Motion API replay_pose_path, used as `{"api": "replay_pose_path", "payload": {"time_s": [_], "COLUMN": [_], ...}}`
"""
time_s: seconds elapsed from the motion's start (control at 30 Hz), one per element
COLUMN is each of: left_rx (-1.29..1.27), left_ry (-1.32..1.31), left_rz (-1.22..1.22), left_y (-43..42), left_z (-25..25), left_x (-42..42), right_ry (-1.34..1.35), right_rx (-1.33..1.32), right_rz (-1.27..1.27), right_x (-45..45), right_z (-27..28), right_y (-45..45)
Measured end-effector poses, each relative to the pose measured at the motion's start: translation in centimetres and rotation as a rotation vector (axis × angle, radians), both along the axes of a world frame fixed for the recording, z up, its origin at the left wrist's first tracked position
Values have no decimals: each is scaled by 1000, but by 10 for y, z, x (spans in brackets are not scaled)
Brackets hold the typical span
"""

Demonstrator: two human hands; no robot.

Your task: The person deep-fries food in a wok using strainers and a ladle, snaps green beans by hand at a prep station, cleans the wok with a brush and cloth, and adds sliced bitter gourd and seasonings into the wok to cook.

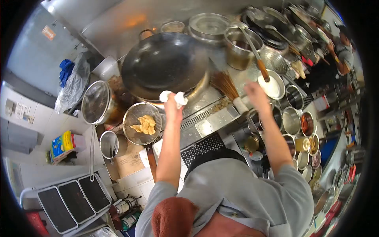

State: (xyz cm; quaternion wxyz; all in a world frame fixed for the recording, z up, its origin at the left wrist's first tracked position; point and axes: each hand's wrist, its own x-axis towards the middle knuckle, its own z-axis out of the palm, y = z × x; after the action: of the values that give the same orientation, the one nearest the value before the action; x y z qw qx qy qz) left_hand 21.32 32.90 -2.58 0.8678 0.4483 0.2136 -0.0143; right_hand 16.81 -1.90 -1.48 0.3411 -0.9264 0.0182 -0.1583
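Observation:
A folded white cloth (179, 98) is in my left hand (172, 107), whose fingers are closed on it at the near rim of a large black wok (164, 65). The wok sits tilted on the range, and I see no food in it. My right hand (257, 96) is smeared by motion, so its fingers do not show clearly. It is nearest to the wooden handle of a metal ladle (262, 69) and a bowl of white contents (271, 85). Left of my left forearm, a wire strainer (131, 112) holds golden fried pieces (146, 125).
A bamboo wok brush (227, 83) lies between wok and right hand. A deep pot (241, 43) stands behind. At left are a lidded pot (96, 103) and a metal container (108, 143). Several ingredient pots (292, 120) crowd the right, where another person (342, 53) stands.

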Motion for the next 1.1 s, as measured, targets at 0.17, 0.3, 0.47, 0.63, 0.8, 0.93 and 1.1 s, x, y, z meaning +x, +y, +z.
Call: {"api": "replay_pose_path", "payload": {"time_s": [0.17, 0.3, 0.47, 0.63, 0.8, 0.93, 1.1], "left_rx": [-79, -178, -45, 471, 805, 398, 170], "left_ry": [61, -10, -25, 221, 501, 572, 358], "left_rz": [-1, -63, -141, 172, 21, -178, 73], "left_y": [-3, 12, 76, 159, 180, 209, 169], "left_z": [9, 14, 37, 28, 23, -35, -51], "left_x": [13, 12, -90, -217, -297, -331, -318], "right_ry": [-51, 374, 223, 220, 225, 452, 775], "right_rx": [-492, 25, 740, 585, 1486, 2343, 2619], "right_rz": [-132, 29, 79, 222, 191, 505, 687], "right_x": [86, 155, 198, 297, 280, 318, 264], "right_z": [71, 66, 96, 80, 92, 79, 130], "right_y": [-76, -98, -74, -41, 11, -4, -13]}}
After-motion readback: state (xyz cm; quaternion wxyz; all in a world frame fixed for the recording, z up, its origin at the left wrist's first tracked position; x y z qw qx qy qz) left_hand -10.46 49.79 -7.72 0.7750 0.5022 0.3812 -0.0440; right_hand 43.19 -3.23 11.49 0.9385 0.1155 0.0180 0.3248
